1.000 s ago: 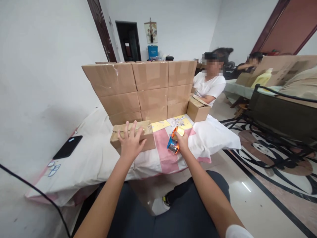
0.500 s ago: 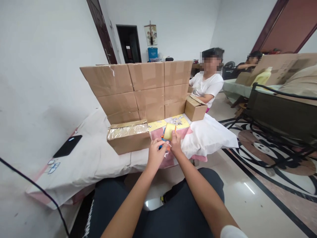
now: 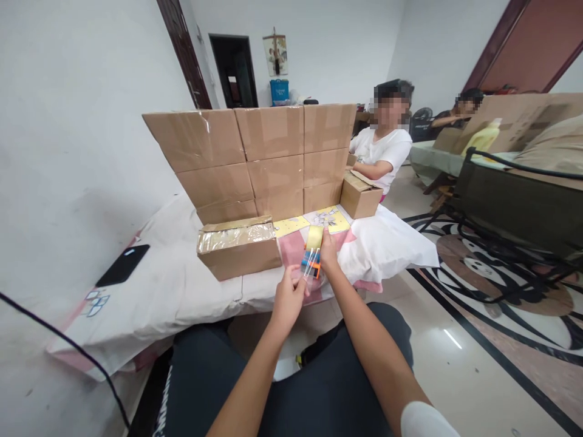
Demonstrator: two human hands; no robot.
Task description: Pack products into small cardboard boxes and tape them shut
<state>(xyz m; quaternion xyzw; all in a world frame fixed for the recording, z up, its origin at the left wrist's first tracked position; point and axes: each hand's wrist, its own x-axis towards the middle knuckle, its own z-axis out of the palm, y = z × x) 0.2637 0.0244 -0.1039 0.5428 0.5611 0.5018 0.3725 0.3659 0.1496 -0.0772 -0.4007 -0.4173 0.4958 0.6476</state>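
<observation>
My right hand (image 3: 328, 256) is closed round a tape dispenser (image 3: 312, 249) with an orange and blue body and a yellowish roll, held over the table's near edge. My left hand (image 3: 288, 296) pinches the free end of the clear tape (image 3: 308, 269), which stretches from the dispenser toward me. Just left of both hands a small cardboard box (image 3: 238, 246) lies on the white cloth, its top covered in shiny tape. Neither hand touches that box.
A wall of stacked cardboard boxes (image 3: 255, 159) stands behind. An open box (image 3: 361, 194) sits at the right, next to a seated person in a white shirt (image 3: 380, 155). A black phone (image 3: 122, 265) lies at the left. A black cart (image 3: 519, 212) stands on the floor at right.
My left hand left the taped box, came to the dispenser and pulled the tape end back toward me. The right hand lifted the dispenser a little.
</observation>
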